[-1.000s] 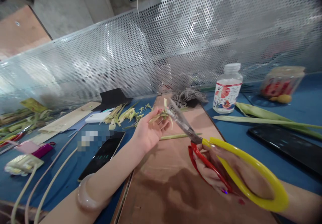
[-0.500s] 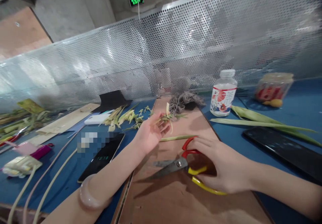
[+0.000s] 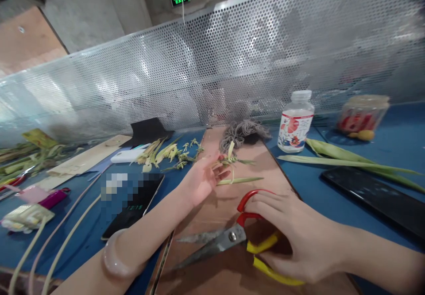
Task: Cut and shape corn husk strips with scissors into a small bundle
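Note:
Between the fingers of my left hand (image 3: pixel 204 175) is a small woven piece of green leaf strips (image 3: pixel 229 159), with a pale end standing up and thin ends trailing. My right hand (image 3: pixel 295 233) grips a pair of scissors (image 3: pixel 229 237) by handles wrapped in red and yellow; the blades point left, slightly parted, low over the brown board (image 3: pixel 206 264). A green leaf strip (image 3: pixel 244 180) lies on the board just beyond my left fingers.
Grey yarn (image 3: pixel 245 131) sits at the board's far end. Right of it are a labelled bottle (image 3: pixel 295 124), a jar (image 3: pixel 363 113), long leaves (image 3: pixel 348 161) and a dark phone (image 3: pixel 372 197). To the left lie another phone (image 3: pixel 133 211), cut leaf pieces (image 3: pixel 156 153) and cables (image 3: pixel 71 228).
My right hand and the scissors have come down and nearer to me, away from my left hand. My left hand, still holding the woven leaf piece, has shifted slightly right and down.

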Demonstrator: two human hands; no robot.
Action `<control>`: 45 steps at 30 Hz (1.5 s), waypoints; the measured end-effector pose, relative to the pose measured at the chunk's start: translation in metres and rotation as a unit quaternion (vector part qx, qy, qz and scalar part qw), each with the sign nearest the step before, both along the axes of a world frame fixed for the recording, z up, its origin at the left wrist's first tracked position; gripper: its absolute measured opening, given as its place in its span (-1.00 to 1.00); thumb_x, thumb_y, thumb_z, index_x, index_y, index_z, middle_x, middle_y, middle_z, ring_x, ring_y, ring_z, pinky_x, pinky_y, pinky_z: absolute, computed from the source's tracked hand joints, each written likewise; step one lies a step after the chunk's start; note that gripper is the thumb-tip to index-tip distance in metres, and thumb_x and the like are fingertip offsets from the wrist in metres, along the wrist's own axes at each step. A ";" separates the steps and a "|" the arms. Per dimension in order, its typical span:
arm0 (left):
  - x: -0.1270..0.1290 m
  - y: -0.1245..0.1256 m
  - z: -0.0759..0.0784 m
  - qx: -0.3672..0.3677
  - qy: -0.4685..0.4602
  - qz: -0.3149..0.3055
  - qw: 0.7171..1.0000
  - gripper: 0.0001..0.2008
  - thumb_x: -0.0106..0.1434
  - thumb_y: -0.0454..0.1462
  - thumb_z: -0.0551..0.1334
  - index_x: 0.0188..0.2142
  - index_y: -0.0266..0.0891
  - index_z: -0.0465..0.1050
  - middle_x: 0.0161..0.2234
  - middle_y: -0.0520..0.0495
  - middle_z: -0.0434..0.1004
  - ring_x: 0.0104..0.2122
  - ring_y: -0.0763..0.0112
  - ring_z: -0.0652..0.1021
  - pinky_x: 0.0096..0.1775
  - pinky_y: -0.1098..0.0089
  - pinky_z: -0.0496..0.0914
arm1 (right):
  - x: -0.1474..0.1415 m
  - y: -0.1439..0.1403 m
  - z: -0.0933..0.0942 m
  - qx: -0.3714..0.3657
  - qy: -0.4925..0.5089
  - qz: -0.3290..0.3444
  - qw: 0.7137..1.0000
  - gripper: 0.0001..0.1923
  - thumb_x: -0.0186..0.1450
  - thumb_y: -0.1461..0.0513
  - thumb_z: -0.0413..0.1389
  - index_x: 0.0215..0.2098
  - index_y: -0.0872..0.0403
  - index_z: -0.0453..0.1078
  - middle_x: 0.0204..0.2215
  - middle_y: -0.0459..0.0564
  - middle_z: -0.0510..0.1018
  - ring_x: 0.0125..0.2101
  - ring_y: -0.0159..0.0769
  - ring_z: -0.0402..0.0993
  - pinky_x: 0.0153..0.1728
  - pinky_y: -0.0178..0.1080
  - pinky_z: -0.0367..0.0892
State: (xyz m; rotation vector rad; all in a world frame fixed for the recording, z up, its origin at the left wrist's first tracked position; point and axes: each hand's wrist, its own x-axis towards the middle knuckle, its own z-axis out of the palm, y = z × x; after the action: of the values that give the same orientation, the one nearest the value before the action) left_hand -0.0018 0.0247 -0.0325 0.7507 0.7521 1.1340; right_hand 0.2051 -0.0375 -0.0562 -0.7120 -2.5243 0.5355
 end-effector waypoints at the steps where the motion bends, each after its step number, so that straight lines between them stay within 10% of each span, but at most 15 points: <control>1: 0.000 0.000 0.000 0.001 0.002 0.004 1.000 -0.92 0.19 -0.31 0.22 -0.40 -0.30 0.47 -0.41 -0.10 0.53 -0.36 0.38 0.54 -0.18 0.33 0.38 | 0.000 -0.003 0.000 -0.008 0.009 0.002 1.000 -0.67 0.08 0.17 0.14 -0.19 0.09 0.33 -0.27 0.09 0.46 -0.30 -0.18 0.36 -0.23 -0.14 0.28; 8: 0.009 -0.001 -0.003 0.072 0.064 0.047 0.994 -0.91 0.15 -0.32 0.25 -0.46 -0.28 0.37 -0.41 -0.01 0.48 -0.45 0.43 0.51 -0.33 0.36 0.40 | 0.000 -0.014 -0.007 -0.216 0.153 -0.085 0.961 -0.77 0.24 0.10 0.06 -0.20 0.05 0.28 -0.37 0.00 0.43 -0.41 -0.31 0.33 -0.38 -0.27 0.30; 18: 0.012 -0.008 -0.004 0.128 0.176 0.051 0.975 -0.85 0.18 -0.24 0.22 -0.43 -0.27 0.30 -0.35 -0.02 0.45 -0.40 0.46 0.50 -0.27 0.36 0.41 | -0.003 0.008 -0.038 -0.513 0.420 -0.120 0.739 -0.71 0.25 -0.05 0.04 -0.32 -0.02 0.19 -0.62 -0.22 0.27 -0.71 -0.46 0.22 -0.77 -0.42 0.15; 30: 0.020 -0.018 -0.004 0.106 0.190 0.047 0.975 -0.92 0.18 -0.32 0.22 -0.39 -0.32 0.36 -0.31 -0.09 0.50 -0.34 0.41 0.54 -0.25 0.32 0.48 | -0.002 0.026 -0.024 -0.262 0.438 -0.270 0.816 -0.60 0.12 0.13 0.23 -0.14 0.01 0.20 -0.25 -0.04 0.44 -0.33 -0.32 0.41 -0.37 -0.32 0.38; 35: 0.021 -0.019 -0.006 0.104 0.159 0.045 0.981 -0.95 0.15 -0.38 0.24 -0.40 -0.33 0.37 -0.34 -0.08 0.50 -0.31 0.39 0.55 -0.13 0.24 0.46 | 0.004 0.037 -0.021 -0.243 0.468 -0.314 0.790 -0.55 0.07 0.13 0.26 -0.15 0.03 0.21 -0.28 -0.06 0.44 -0.39 -0.36 0.39 -0.46 -0.36 0.34; 45: 0.025 -0.029 -0.009 0.071 0.216 -0.076 0.971 -0.84 0.08 -0.26 0.34 -0.38 -0.28 0.43 -0.34 -0.04 0.54 -0.32 0.45 0.53 -0.17 0.38 0.36 | -0.009 0.027 -0.008 -0.438 0.527 -0.232 0.691 -0.47 -0.12 0.16 0.40 -0.30 0.04 0.21 -0.57 -0.22 0.41 -0.65 -0.49 0.30 -0.63 -0.41 0.23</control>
State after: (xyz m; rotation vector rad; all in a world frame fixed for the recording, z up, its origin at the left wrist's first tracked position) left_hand 0.0229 -0.0041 -0.0419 1.1793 0.9645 0.8990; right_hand 0.1960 -0.0104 -0.0642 -0.9129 -0.8606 1.4510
